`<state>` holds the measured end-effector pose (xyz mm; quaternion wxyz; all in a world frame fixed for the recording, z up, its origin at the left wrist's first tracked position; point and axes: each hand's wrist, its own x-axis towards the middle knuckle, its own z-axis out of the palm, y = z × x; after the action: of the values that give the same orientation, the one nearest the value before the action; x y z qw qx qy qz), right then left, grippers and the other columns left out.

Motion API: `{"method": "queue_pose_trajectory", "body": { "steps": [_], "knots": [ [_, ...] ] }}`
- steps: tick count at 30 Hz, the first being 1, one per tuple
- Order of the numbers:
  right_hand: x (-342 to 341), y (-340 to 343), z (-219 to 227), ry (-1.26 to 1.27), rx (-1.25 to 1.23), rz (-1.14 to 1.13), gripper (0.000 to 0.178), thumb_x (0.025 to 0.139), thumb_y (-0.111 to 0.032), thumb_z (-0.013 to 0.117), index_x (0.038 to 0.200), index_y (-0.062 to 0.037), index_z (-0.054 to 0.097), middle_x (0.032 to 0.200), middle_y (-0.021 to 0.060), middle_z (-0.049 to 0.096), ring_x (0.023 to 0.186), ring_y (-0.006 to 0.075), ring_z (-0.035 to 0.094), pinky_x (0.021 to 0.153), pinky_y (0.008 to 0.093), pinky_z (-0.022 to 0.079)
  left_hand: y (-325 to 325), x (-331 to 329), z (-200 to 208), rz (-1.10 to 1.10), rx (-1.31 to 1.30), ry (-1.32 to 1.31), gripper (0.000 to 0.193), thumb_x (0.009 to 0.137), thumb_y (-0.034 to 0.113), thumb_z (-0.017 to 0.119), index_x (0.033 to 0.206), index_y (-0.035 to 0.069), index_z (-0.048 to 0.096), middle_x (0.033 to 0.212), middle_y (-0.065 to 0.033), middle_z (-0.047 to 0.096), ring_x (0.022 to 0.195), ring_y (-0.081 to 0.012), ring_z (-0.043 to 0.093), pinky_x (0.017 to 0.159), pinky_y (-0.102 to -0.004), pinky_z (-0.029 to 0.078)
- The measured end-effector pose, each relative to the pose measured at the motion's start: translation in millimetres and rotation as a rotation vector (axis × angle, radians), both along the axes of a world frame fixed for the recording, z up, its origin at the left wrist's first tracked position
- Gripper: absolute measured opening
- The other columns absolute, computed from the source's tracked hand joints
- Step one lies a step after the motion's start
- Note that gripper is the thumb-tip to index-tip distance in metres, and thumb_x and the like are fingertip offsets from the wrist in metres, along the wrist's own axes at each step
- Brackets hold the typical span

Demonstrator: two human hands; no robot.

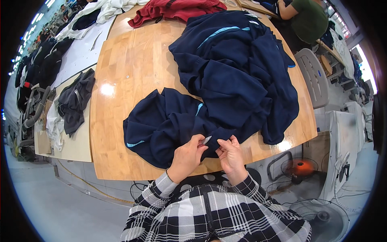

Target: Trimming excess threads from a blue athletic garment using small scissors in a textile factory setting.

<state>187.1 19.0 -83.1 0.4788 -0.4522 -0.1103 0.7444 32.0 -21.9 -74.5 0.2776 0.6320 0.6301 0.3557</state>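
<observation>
A large heap of navy blue cloth garments (pixel 231 80) with light blue piping lies bunched on the wooden table (pixel 133 60), reaching its near edge. My left hand (pixel 186 156) is closed around thread snips (pixel 206 140), whose pointed metal tip sticks out past the fingers toward my right hand. Most of the snips' body is hidden in the palm. Thumb and forefinger of my right hand (pixel 231 156) pinch an edge of the navy garment a short way right of the tip. Both hands are over the near part of the heap.
Red garments (pixel 173 10) lie at the table's far edge. Grey cloth (pixel 76 103) and white cloth (pixel 55 125) hang over a lower board on the left. A grey chair (pixel 312 76) stands at right, near a seated person (pixel 308 20). Fans (pixel 322 220) stand on the floor at lower right.
</observation>
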Motion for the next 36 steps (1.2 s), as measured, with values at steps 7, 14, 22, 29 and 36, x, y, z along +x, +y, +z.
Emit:
{"method": "queue_pose_trajectory", "body": {
  "steps": [7, 14, 22, 29, 36],
  "knots": [
    [1.0, -1.6, -1.9, 0.006, -0.005, -0.006, 0.042, 0.085, 0.004, 0.058, 0.123, -0.0053, 0.042, 0.108, 0.0084, 0.061, 0.098, 0.0192, 0.062, 0.087, 0.0346, 0.052, 1.8, 3.4, 3.1, 0.016, 0.019, -0.036, 0.03, 0.086, 0.013, 0.065, 0.112, 0.004, 0.052, 0.088, -0.0169, 0.067, 0.077, -0.033, 0.067, 0.063, -0.037, 0.053],
    [10.4, 0.8, -4.3, 0.076, -0.024, 0.011, 0.023, 0.095, -0.01, 0.048, 0.117, -0.0031, 0.049, 0.11, 0.0118, 0.062, 0.1, 0.0228, 0.063, 0.087, 0.0377, 0.053, 4.0, 1.6, -4.1, 0.201, 0.043, -0.261, 0.036, 0.087, 0.011, 0.066, 0.118, 0.0, 0.053, 0.09, -0.0157, 0.066, 0.077, -0.0235, 0.067, 0.067, -0.03, 0.052],
    [6.7, -5.3, 0.8, 0.012, 0.021, 0.074, 0.028, 0.093, -0.008, 0.052, 0.12, -0.0047, 0.047, 0.111, 0.0092, 0.061, 0.099, 0.0198, 0.062, 0.089, 0.0359, 0.051, 25.8, 5.8, -8.4, 0.133, 0.033, -0.372, 0.023, 0.085, 0.015, 0.07, 0.099, -0.002, 0.063, 0.076, -0.0029, 0.058, 0.065, -0.0055, 0.048, 0.057, -0.0216, 0.041],
    [9.6, -3.6, 7.5, -0.018, 0.006, 0.03, 0.036, 0.09, -0.006, 0.058, 0.123, -0.0059, 0.044, 0.11, 0.007, 0.059, 0.098, 0.0172, 0.061, 0.09, 0.0359, 0.051, 37.9, -4.5, -13.2, 0.36, -0.208, -0.882, 0.018, 0.089, 0.016, 0.066, 0.086, -0.002, 0.065, 0.069, -0.0002, 0.057, 0.061, -0.0057, 0.051, 0.053, -0.0214, 0.04],
    [2.6, -6.1, 4.3, -0.048, 0.046, 0.057, 0.033, 0.088, -0.007, 0.061, 0.118, -0.0107, 0.047, 0.103, 0.0005, 0.06, 0.096, 0.0124, 0.059, 0.087, 0.0332, 0.049, 25.9, 9.9, -16.9, 0.086, 0.185, -0.311, 0.013, 0.085, 0.01, 0.068, 0.092, -0.001, 0.066, 0.075, -0.0048, 0.058, 0.063, -0.0115, 0.055, 0.057, -0.0242, 0.045]
  ]
}}
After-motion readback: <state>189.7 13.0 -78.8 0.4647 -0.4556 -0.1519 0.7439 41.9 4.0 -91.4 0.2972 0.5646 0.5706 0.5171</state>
